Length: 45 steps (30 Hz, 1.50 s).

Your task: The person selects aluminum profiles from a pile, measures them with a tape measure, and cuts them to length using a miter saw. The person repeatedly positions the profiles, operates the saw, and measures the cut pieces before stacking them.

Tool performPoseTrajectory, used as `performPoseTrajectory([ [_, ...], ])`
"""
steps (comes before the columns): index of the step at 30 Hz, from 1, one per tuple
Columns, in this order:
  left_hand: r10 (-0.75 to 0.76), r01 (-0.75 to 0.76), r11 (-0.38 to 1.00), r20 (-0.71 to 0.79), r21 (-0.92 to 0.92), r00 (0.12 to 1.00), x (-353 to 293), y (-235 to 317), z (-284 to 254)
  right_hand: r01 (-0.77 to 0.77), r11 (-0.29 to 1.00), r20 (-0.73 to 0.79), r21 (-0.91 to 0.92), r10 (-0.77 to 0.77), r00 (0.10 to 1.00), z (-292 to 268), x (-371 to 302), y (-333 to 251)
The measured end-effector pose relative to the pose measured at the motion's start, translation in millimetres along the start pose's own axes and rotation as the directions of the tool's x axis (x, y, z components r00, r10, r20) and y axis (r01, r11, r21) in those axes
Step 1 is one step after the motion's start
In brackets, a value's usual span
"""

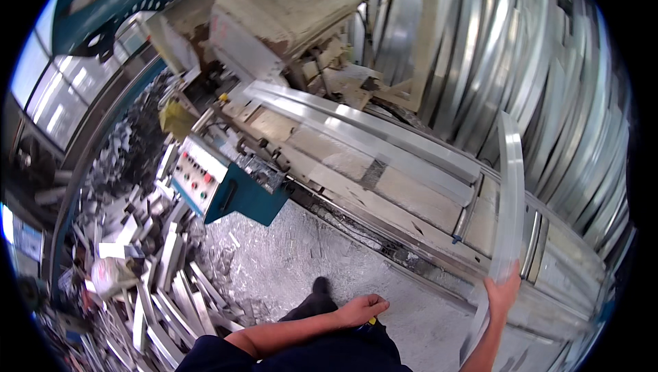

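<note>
Right grip [504, 291]: you have it clamped low on the long silver bar [509, 194], perhaps leaving its length free across the machine bed [411, 194].
Left grip [363, 310]: curled together near your waist, nothing visible inside.
Bed lengths [425, 168]: laid lengthwise, probably for alignment.

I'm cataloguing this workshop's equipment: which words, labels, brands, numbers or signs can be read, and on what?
None can be read.
White-faced, blue-sided metal control box: any lettering around its red and dark buttons is too small.
Large beige metal machine housing: faint reddish marks, too blurred.
Long silver metal bar in the right hand: no lettering visible.
</note>
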<state>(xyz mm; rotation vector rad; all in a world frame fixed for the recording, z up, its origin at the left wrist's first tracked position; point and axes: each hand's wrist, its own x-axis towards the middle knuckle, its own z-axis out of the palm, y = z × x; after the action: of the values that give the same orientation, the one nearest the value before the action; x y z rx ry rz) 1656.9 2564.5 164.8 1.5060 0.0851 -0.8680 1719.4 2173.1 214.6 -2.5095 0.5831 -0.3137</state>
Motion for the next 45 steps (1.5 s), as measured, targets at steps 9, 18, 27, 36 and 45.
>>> performPoseTrajectory([
  [9, 0.096, -0.096, 0.995, 0.021, -0.007, 0.995, -33.7, -10.9, -46.2, -0.005, 0.662, 0.213, 0.75, -0.234, 0.948, -15.9, -80.0, -50.5],
  [18, 0.509, -0.437, 0.727, -0.012, -0.529, 0.861, -130.9, 12.5, -188.5, -0.783, 0.487, 0.912, 0.386, -0.326, 0.247, 27.8, -233.4, -287.2],
  [27, 0.201, -0.461, 0.609, -0.436, -0.646, 0.877, -264.3, -98.2, -289.7, -0.622, 0.776, 0.824, 0.103, -0.417, -0.384, 159.9, -302.5, -403.0],
  [36, 0.252, -0.618, 0.503, -0.581, -0.604, 0.774, -297.1, -91.6, -396.9, -0.525, 0.83, 0.798, 0.19, -0.442, -0.41, 260.1, -312.4, -485.0],
  [45, 0.281, -0.504, 0.826, -0.589, -0.254, 0.758, -284.8, -57.4, -577.1, -0.343, 0.724, 0.76, 0.598, -0.649, -0.045, 356.6, -284.5, -665.4],
])
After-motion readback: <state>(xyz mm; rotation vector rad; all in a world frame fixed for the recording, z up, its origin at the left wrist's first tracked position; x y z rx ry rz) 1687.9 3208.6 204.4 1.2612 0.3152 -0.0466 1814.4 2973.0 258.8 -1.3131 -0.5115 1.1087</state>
